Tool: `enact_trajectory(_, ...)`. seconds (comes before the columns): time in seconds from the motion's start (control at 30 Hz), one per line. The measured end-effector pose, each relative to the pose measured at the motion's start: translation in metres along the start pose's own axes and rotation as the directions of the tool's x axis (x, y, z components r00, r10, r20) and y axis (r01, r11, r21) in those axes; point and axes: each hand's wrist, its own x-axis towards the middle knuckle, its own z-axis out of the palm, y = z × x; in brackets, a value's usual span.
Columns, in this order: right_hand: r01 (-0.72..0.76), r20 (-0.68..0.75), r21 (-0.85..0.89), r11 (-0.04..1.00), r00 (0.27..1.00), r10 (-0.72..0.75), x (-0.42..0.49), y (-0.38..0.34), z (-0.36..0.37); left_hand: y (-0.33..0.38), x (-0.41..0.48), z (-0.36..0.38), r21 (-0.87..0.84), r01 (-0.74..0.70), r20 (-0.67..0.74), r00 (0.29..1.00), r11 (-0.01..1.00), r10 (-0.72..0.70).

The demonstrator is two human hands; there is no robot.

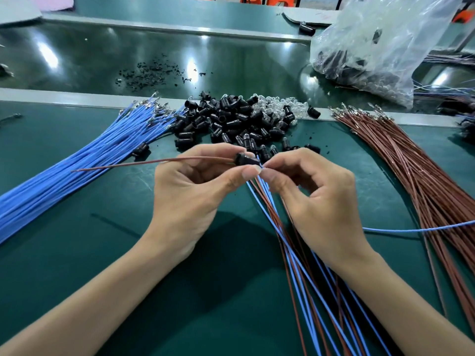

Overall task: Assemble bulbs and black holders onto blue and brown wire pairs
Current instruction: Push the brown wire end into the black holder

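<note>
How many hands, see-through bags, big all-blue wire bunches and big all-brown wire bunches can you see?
Hands: 2, left hand holding a black holder, right hand pinching a blue wire
See-through bags: 1
Big all-blue wire bunches: 1
Big all-brown wire bunches: 1
Total: 5

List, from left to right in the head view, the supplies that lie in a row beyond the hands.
blue wire bundle → pile of black holders and clear bulbs → brown wire bundle
</note>
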Motion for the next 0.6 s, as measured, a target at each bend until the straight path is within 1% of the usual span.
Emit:
enact_trajectory(0.1,0.001,-0.023,-0.027,1.000,1.000,-0.002,-0.0003,-0.0021,0.0013,0.0002,-0.0007,0.0005,-0.021,0.011,0.043,0.999,1.000,-0.010)
enact_trajectory(0.17,0.026,-0.028,-0.044,0.999,0.999,-0.027,-0.0010,-0.0042,0.0020,0.0006,-0.0009,0.0003,-0.023,0.012,0.055,0.998,1.000,-0.011)
enact_trajectory(0.3,0.126,-0.007,-0.110,0.986,0.992,-0.128,-0.0017,-0.0050,0.0018,0.0007,0.0007,0.0000,-0.010,0.033,0.025,0.999,0.999,-0.033)
enact_trajectory(0.37,0.153,-0.010,-0.136,0.979,0.988,-0.156,-0.0015,-0.0037,0.0012,0.0003,0.0016,-0.0005,-0.026,0.055,0.018,0.998,0.998,-0.054)
enact_trajectory(0.53,0.138,-0.124,-0.133,0.981,0.980,-0.155,-0.0023,-0.0019,0.0023,-0.0009,0.0024,-0.0022,-0.002,0.121,0.035,0.992,0.993,-0.121)
enact_trajectory(0.6,0.156,-0.153,-0.145,0.977,0.972,-0.178,-0.0025,-0.0013,0.0032,-0.0003,0.0024,-0.0022,0.005,0.131,0.029,0.991,0.991,-0.131)
